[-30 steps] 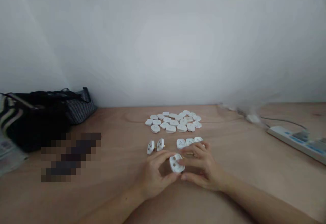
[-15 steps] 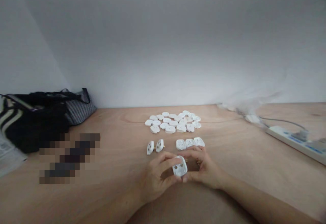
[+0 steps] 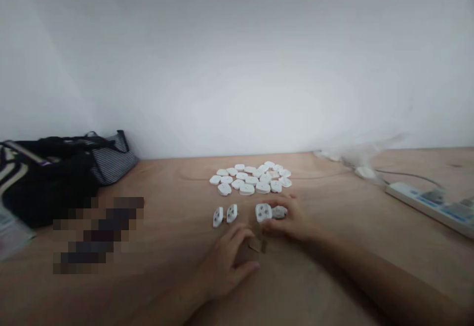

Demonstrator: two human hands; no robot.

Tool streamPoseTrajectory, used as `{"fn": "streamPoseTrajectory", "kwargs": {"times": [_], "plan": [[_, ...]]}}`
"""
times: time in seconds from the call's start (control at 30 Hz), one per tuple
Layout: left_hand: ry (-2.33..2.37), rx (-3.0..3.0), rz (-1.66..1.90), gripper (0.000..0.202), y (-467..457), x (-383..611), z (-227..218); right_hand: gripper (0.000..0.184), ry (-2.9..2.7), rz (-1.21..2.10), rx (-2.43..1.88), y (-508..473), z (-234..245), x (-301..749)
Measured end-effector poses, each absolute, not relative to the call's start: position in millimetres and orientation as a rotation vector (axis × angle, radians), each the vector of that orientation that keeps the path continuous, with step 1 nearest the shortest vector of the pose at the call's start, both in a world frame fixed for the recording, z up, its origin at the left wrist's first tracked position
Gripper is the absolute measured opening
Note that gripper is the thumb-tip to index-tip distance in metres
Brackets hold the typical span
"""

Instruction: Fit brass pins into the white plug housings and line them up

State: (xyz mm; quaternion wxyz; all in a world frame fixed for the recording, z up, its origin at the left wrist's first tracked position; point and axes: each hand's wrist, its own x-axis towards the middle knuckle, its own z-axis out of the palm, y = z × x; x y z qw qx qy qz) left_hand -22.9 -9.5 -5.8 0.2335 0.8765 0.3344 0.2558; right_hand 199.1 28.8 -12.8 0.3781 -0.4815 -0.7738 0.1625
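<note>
A heap of several white plug bodies lies on the wooden table, ahead of my hands. Nearer, two white plug bodies stand tilted on edge, side by side. To their right, a row of white plug bodies lies face up, and my right hand rests over its right end, with the fingers touching a plug. Whether that hand grips anything is hidden. My left hand lies apart on the table near a small brown blurred scrap, with no plug in it.
A black bag and a striped pouch stand at the back left, with a pixelated patch on the table before them. At the right lie a white power strip, its cable and clear plastic against the wall.
The white plug held between my hands is no longer visible there. My right hand has moved forward onto the row, and my left hand has separated from it.
</note>
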Motion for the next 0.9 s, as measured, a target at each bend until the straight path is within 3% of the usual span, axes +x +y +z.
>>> {"fn": "streamPoseTrajectory", "kwargs": {"times": [0.4,0.57,0.9], "plan": [[0.896,2.462,0.539,0.041,-7,-27,-9,0.042,-2.219,0.270,-1.236,67,-12,162],[0.891,2.478,0.620,0.043,-6,-27,-10,0.059,-2.246,0.223,-1.265,68,-13,174],[0.957,2.498,0.719,0.022,1,-25,-17,0.042,-2.368,0.136,-1.328,65,-14,210]]}}
